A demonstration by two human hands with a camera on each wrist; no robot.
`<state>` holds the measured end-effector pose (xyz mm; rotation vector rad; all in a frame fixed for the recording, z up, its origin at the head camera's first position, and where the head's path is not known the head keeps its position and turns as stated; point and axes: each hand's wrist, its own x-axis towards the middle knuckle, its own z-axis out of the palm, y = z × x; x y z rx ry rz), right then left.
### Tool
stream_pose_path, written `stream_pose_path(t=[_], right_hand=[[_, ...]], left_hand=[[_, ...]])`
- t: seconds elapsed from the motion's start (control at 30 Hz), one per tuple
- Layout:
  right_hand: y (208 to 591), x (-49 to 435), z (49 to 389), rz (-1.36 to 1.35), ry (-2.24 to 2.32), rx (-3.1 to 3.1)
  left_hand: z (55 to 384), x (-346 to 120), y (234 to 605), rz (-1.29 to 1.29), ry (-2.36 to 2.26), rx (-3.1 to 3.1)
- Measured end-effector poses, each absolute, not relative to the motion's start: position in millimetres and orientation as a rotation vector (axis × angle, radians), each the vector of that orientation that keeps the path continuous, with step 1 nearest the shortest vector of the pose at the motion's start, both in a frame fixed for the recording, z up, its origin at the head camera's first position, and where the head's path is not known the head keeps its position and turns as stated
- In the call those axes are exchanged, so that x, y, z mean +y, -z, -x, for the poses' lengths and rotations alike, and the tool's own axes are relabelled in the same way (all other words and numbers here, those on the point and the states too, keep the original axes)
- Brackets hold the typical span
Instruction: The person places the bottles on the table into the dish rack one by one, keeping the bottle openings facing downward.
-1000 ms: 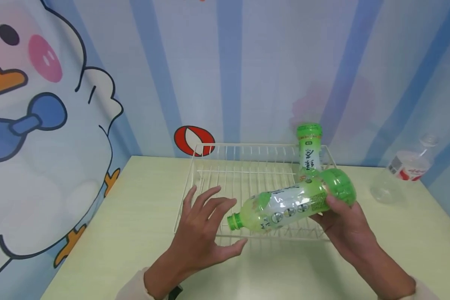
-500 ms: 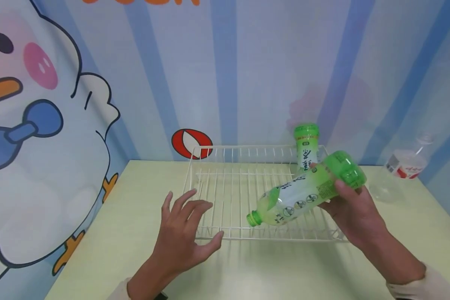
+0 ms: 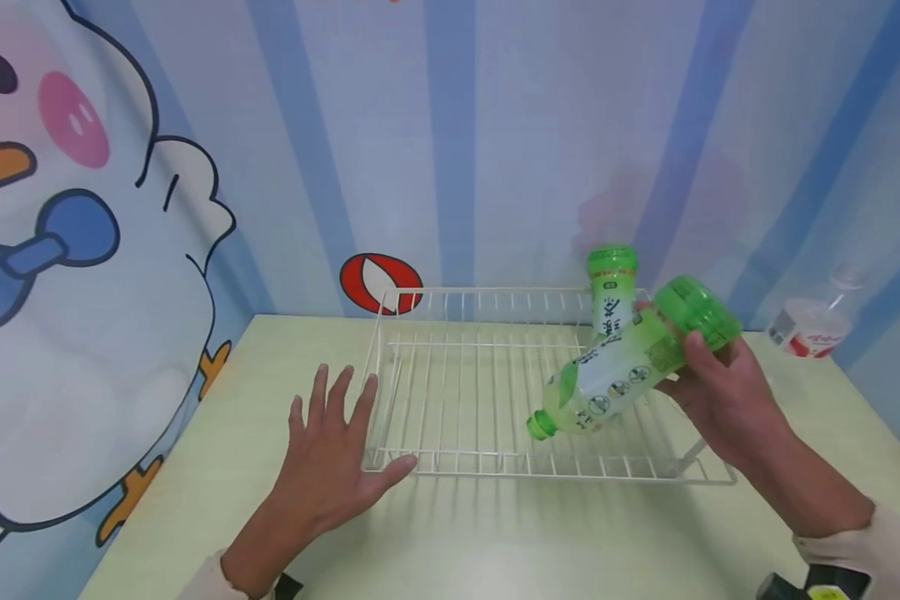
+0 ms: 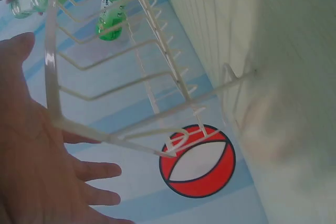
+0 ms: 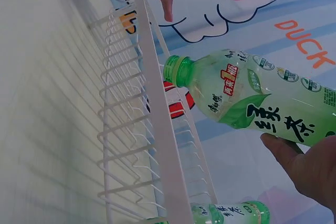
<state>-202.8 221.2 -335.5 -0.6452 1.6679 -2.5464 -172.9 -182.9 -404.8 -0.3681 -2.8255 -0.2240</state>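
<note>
My right hand (image 3: pixel 731 408) grips a green tea bottle (image 3: pixel 618 379) near its wide green base. The bottle is tilted, its green neck pointing down and to the left over the white wire rack (image 3: pixel 540 477); the right wrist view shows its leaf-printed label. Beside the rack's front left corner, my left hand (image 3: pixel 326 471) has its fingers spread and holds nothing. In the left wrist view that hand's fingers (image 4: pixel 100 170) reach along the rack's end. Another green tea bottle (image 3: pixel 613 279) stands base up in the rack's back right corner, its lower part hidden behind the held one.
A clear plastic bottle (image 3: pixel 813 329) with a red and white label stands on the pale table (image 3: pixel 435 550), right of the rack. Close behind the rack rises a blue striped wall (image 3: pixel 525 150) with a cartoon duck on the left.
The right hand has carried the bottle right and up, tilting its neck further down. The left hand has drawn back left, away from the bottle's neck, and its fingers have straightened.
</note>
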Motion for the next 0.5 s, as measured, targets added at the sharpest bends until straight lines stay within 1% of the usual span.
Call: stream_pose_path(t=[0.13, 0.33, 0.5], right_hand=[[335, 226, 210, 0.624, 2.509, 1.717], [341, 240, 217, 0.608, 2.495, 1.697], [340, 240, 226, 0.602, 2.445, 1.76]], left_hand=[[174, -193, 407, 0.305, 0.22, -2.897], [174, -198, 410, 0.302, 0.276, -2.933], [172, -205, 413, 0.299, 0.239, -2.949]])
